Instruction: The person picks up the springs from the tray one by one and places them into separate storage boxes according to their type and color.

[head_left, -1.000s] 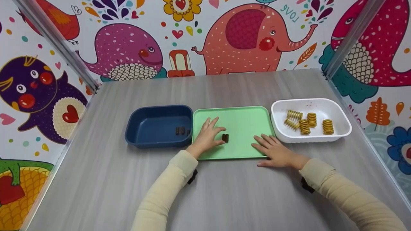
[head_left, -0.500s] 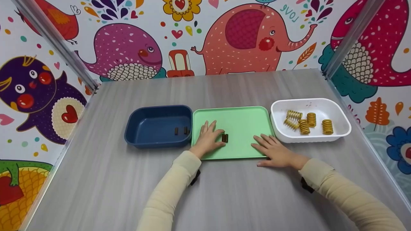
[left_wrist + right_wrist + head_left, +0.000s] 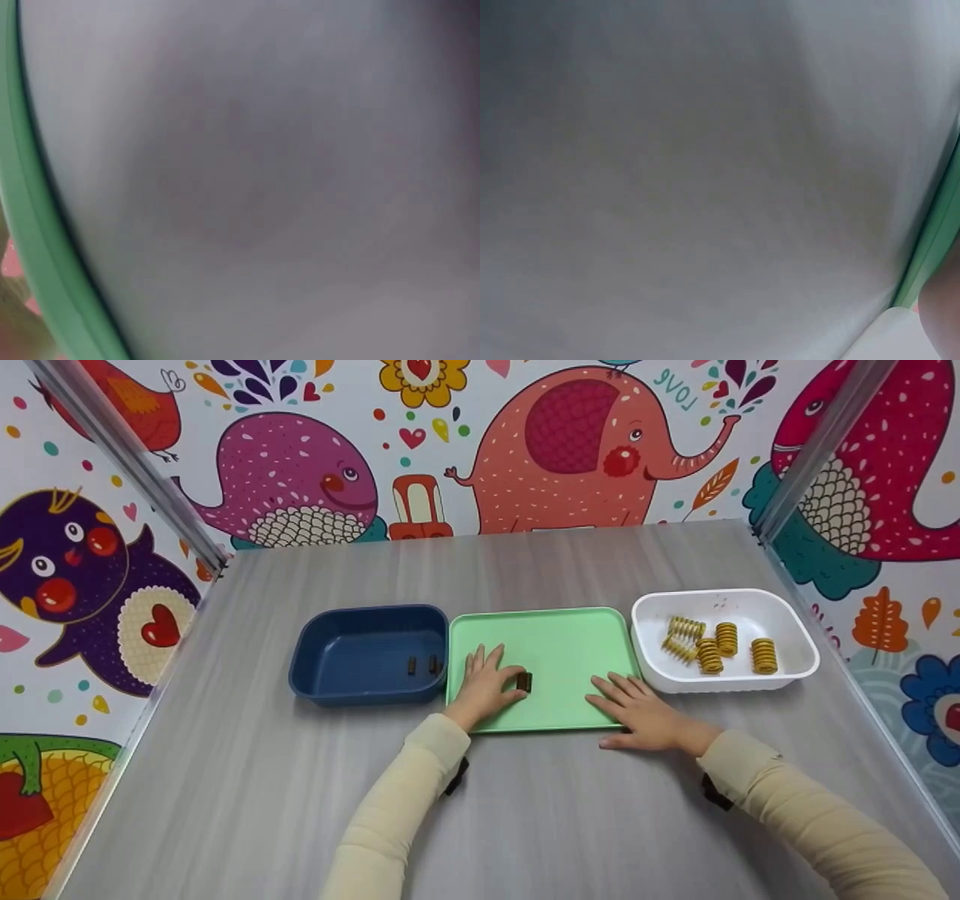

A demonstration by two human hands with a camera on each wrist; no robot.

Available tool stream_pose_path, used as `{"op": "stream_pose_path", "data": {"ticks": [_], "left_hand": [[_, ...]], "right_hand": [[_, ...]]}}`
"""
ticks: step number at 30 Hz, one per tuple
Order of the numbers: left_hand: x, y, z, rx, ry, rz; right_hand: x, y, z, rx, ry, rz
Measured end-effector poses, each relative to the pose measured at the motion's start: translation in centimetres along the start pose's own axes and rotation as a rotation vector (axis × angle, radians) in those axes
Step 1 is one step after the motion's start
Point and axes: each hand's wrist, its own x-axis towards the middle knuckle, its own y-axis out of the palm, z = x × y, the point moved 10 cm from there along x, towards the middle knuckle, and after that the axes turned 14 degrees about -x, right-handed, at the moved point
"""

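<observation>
On the green tray [image 3: 562, 649] lies a pair of small dark brown blocks [image 3: 525, 682], side by side. My left hand [image 3: 484, 690] reaches over the tray's left part; its thumb and index finger pinch the blocks from the near and far ends, while the other fingers point away. My right hand [image 3: 641, 716] rests flat with spread fingers on the tray's right front corner. In the left wrist view, the tray's rim [image 3: 37, 225] runs down the left edge; in the right wrist view, the tray's rim [image 3: 934, 232] shows at the right.
Left of the tray stands a dark blue box [image 3: 322, 690] with a few similar brown pieces [image 3: 412, 665] inside. A white box [image 3: 795, 637] on the right holds several yellow coil springs [image 3: 726, 638]. Both sit on a grey wood-grain table [image 3: 555, 810] before a cartoon-printed wall.
My left hand has drawn slightly toward me, and its thumb and index finger have closed in on the brown blocks. My right hand has stayed in place.
</observation>
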Motion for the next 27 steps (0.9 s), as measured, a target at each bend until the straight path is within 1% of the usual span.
{"op": "stream_pose_path", "data": {"ticks": [4, 10, 15, 22, 27], "left_hand": [[-0.07, 0.04, 0.28, -0.006, -0.017, 0.002], [-0.18, 0.24, 0.56, -0.027, -0.039, 0.029], [-0.26, 0.27, 0.50, -0.030, -0.034, 0.036], [-0.33, 0.17, 0.59, -0.043, -0.037, 0.039], [-0.31, 0.08, 0.58, -0.047, -0.034, 0.033]], "right_hand": [[0.01, 0.06, -0.03, -0.003, 0.001, 0.005], [0.02, -0.10, 0.08, -0.012, -0.004, -0.010], [0.02, -0.06, 0.14, -0.020, -0.004, -0.004], [0.03, -0.17, 0.21, -0.023, -0.009, -0.017], [0.05, -0.16, 0.14, -0.014, -0.005, -0.002]]}}
